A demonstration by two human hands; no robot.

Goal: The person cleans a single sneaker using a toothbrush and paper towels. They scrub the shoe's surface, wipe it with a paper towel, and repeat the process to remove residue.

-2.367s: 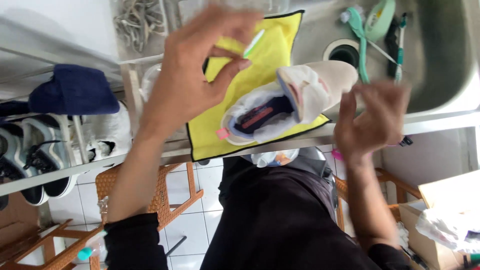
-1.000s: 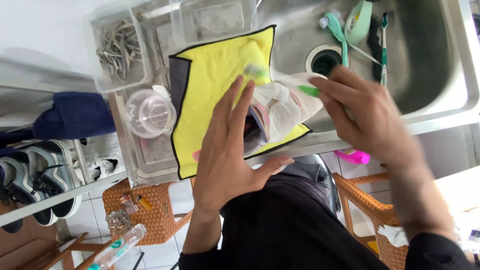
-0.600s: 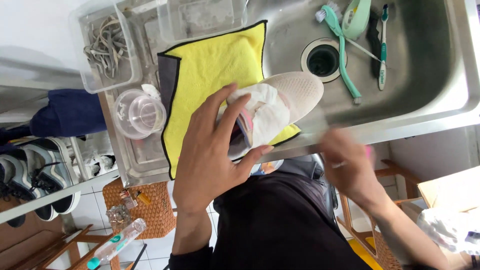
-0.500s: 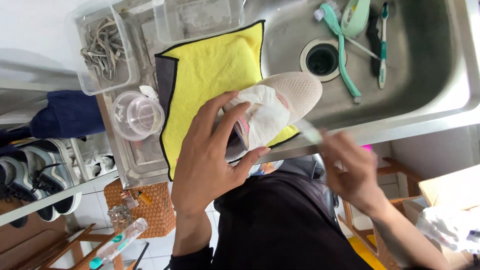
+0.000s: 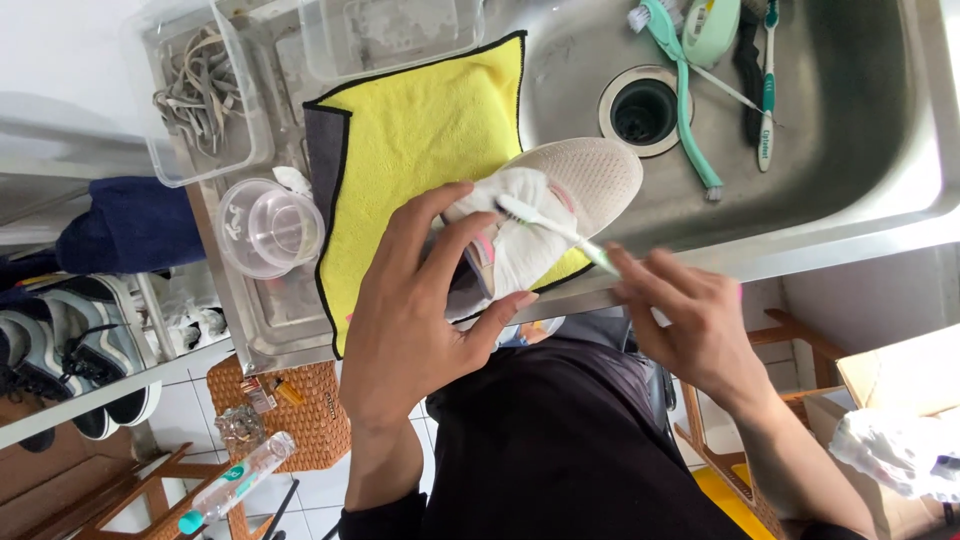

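Observation:
A cream knit shoe (image 5: 590,176) stuffed with white cloth lies on a yellow towel (image 5: 420,140) at the edge of a steel sink (image 5: 860,150). My left hand (image 5: 420,310) wraps over the shoe's heel and opening, holding it down. My right hand (image 5: 690,320) pinches the green handle of a toothbrush (image 5: 550,228). The brush's white head rests on the white cloth at the shoe's opening, close to my left fingertips.
Several brushes (image 5: 690,100) lie in the basin beside the drain (image 5: 640,108). A clear tub of laces (image 5: 200,90), another clear tub (image 5: 390,35) and a round plastic cup (image 5: 270,228) stand on the drainboard. Wicker stools (image 5: 290,420) and shoes on a rack (image 5: 60,350) are below.
My right hand has come back up from below the counter edge and set the toothbrush head on the shoe's opening. My left hand has kept its hold on the shoe.

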